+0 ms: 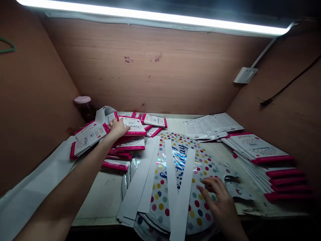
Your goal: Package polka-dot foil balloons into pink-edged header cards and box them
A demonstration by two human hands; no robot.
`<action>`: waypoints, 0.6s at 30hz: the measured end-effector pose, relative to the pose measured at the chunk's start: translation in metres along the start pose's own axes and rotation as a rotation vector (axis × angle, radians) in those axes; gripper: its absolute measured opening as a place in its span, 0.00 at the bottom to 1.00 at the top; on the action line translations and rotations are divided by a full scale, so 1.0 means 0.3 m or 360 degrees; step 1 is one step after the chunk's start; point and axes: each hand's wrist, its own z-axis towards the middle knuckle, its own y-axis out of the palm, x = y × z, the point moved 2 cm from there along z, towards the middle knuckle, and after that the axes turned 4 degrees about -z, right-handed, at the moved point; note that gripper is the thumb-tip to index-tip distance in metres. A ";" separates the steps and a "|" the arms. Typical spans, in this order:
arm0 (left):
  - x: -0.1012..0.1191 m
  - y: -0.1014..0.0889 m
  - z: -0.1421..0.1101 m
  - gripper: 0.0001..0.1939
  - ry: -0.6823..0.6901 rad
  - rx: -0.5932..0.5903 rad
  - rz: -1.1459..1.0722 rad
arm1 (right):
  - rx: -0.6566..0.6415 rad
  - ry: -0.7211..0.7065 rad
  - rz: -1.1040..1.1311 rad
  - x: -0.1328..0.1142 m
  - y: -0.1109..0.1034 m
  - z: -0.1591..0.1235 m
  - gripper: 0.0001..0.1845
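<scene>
My left hand [117, 128] reaches to the pile at the back left, closed at the left edge of a white-and-pink birthday packet [136, 124], its thumb lying across the printed face. The fingers' undersides are hidden. Other pink-edged packets [92, 135] lie under and around it. Over the right side of a round polka-dot foil balloon [163, 197] hovers my right hand [218, 195], open, fingers loosely bent and nothing between them. White paper strips [184, 192] lie across the balloon, which carries blue "birthday" lettering. More flat foil balloons show beneath its lower edge.
At the right, packets [260, 147] lie in a fanned stack, with white printed sheets [210, 125] behind. A pink-lidded jar [84, 107] stands in the back left corner. Wooden panels [155, 73] enclose the table on three sides; a light tube [160, 15] runs overhead.
</scene>
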 end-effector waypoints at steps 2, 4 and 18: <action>0.040 0.068 -0.134 0.25 0.0300 0.0048 0.0300 | -0.0073 -0.0131 -0.0213 -0.025 0.039 0.039 0.18; 0.084 0.176 -0.309 0.25 0.0614 -0.0223 0.0433 | -0.0252 -0.0214 -0.0434 -0.034 0.093 0.067 0.20; -0.071 0.289 -0.653 0.41 0.1626 -0.0855 0.0702 | -0.0136 0.0776 -0.0318 0.177 0.050 0.610 0.44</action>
